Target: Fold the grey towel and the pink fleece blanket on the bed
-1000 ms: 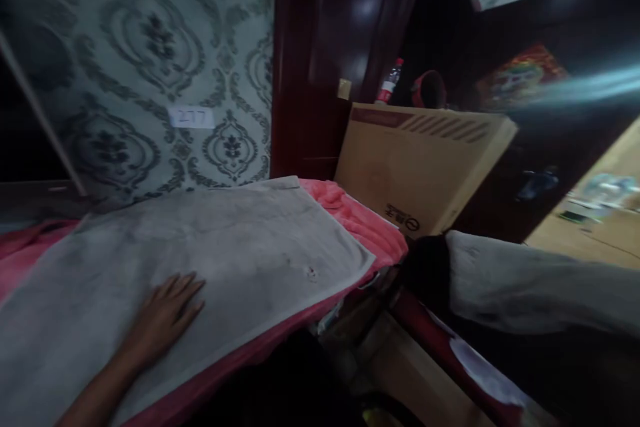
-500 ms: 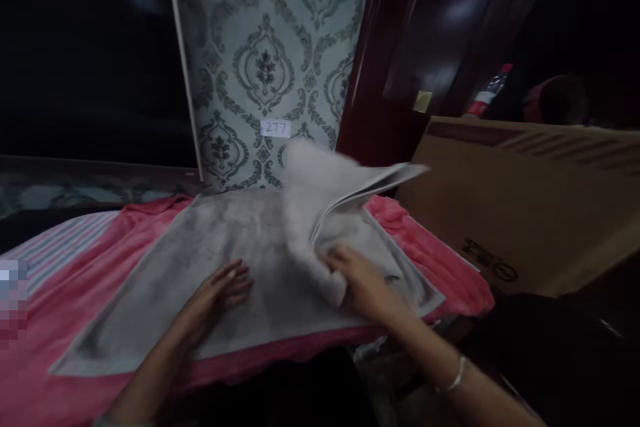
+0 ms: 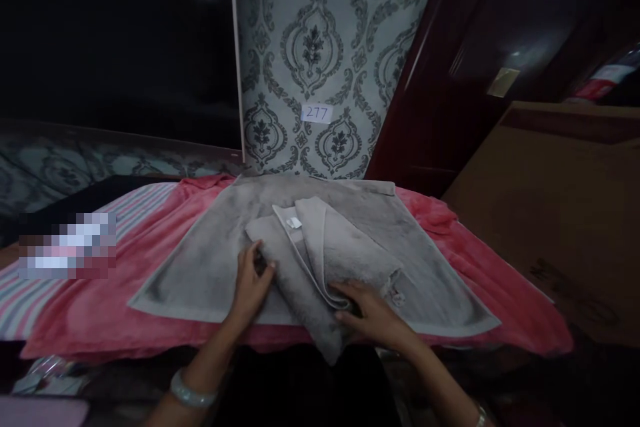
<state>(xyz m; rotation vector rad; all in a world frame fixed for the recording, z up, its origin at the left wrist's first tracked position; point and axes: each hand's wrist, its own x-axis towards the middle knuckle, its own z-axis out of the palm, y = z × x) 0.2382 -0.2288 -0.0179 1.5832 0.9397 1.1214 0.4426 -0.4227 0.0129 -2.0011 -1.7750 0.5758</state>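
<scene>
A grey towel (image 3: 350, 240), folded in loose layers with a small white label showing, lies at a slant on a larger spread grey cloth (image 3: 200, 267). My right hand (image 3: 370, 313) grips the near right edge of the folded towel, its layers between thumb and fingers. On the other side, my left hand (image 3: 253, 280) touches the towel's left edge, its thumb and forefinger apart. The towel's near corner hangs over the front edge of the surface.
Beneath the grey cloth lies a pink blanket (image 3: 100, 307), with striped fabric (image 3: 135, 203) at the left. A large cardboard box (image 3: 550, 213) stands at the right. Behind are a dark screen (image 3: 115, 47) and patterned wall with a paper marked 277 (image 3: 317, 113).
The towel, lifted in my right hand before, has come down onto the grey cloth. My left hand has moved to its left edge. The camera view has swung left.
</scene>
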